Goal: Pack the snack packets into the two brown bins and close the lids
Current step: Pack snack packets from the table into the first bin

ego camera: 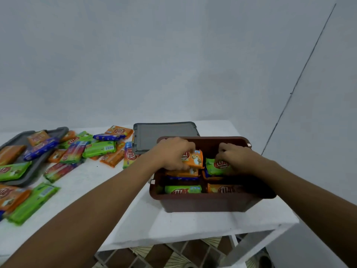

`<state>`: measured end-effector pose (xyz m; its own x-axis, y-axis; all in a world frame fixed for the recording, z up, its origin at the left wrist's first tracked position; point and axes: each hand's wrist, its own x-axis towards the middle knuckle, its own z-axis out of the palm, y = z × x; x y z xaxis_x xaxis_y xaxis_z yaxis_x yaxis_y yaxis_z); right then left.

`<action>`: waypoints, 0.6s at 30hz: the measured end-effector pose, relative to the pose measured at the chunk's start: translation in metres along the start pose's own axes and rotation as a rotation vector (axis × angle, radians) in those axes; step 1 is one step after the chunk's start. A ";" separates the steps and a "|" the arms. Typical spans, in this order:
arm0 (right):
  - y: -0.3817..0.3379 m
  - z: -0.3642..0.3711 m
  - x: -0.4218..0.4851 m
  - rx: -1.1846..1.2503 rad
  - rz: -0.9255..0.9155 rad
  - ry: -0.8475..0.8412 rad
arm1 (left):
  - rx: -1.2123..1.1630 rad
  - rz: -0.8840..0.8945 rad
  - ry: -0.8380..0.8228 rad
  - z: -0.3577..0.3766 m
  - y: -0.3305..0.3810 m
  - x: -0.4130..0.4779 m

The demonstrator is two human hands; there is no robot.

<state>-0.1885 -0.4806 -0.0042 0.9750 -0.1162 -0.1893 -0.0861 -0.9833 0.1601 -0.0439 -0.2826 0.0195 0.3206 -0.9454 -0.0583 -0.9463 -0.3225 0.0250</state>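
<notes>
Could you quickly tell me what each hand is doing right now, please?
Left hand: closed on an orange packet inside the brown bin.
Right hand: closed on a green packet in the same bin.

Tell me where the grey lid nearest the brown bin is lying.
In the head view, the grey lid lies flat on the white table, just behind the brown bin, right of the loose packets.

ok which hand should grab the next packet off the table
Probably left. The left hand is on the bin's pile side, where loose packets lie; the right hand would need to cross over.
</notes>
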 end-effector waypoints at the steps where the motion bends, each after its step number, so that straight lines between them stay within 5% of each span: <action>1: 0.001 0.000 0.002 -0.027 -0.018 0.006 | 0.050 0.003 -0.057 0.004 0.003 0.004; 11: 0.003 -0.011 0.018 0.012 -0.008 -0.125 | 0.310 0.027 -0.188 0.019 0.015 0.021; 18: -0.002 -0.001 0.019 -0.136 0.012 -0.011 | 0.350 -0.043 -0.129 0.036 0.010 0.030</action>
<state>-0.1693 -0.4810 -0.0070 0.9717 -0.1302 -0.1969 -0.0687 -0.9540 0.2919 -0.0455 -0.3123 -0.0176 0.3734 -0.9104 -0.1780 -0.8965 -0.3048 -0.3215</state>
